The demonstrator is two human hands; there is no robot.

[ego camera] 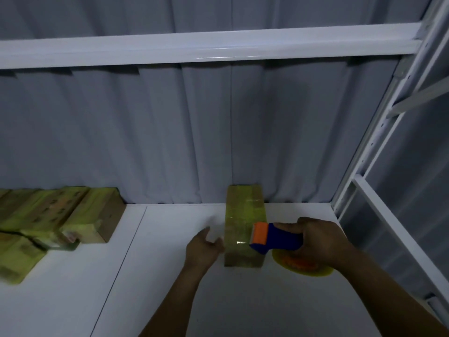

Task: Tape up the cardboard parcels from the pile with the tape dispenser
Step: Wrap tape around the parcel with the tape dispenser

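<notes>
The picture is dim, with a cool bluish cast. A thin streak of glare runs along the white shelf beam [218,48], and a small highlight glints on the taped parcel [244,215]. Soft shadows sit in the folds of the curtain [170,132]. The left hand [206,246] and the pile of parcels [48,215] are blurred. The shelf upright [364,152] slants with wide-angle distortion.

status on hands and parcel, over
Right hand grips dispenser, orange head at right edge of parcel. Left hand open, left of parcel. Pile apart, far left.
</notes>
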